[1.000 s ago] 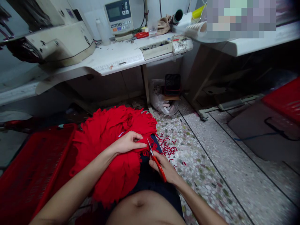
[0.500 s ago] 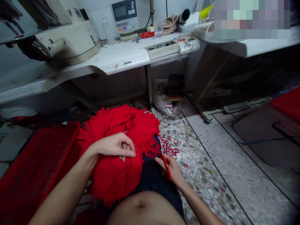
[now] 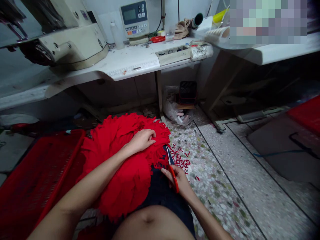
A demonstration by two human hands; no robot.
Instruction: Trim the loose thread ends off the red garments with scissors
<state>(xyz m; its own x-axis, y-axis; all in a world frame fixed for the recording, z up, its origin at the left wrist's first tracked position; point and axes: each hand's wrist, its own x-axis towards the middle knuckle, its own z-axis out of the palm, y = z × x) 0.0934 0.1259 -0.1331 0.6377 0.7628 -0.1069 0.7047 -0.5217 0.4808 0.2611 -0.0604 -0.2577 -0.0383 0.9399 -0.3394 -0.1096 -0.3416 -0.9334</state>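
Reaching farther forward over the red cloth (image 3: pixel 125 180) on my lap, my left hand (image 3: pixel 143 139) curls, its pinch unclear. My right hand (image 3: pixel 182 182) grips scissors (image 3: pixel 174 180); scraps (image 3: pixel 184 163) dot the speckled floor (image 3: pixel 215 190) below the white table (image 3: pixel 137 58).

Left hand (image 3: pixel 142 139) shifted forward over red cloth pile (image 3: pixel 125 186); scissors (image 3: pixel 173 180), first beside its fingers, now apart.

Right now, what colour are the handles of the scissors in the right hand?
Red handles, seen best in the head view.
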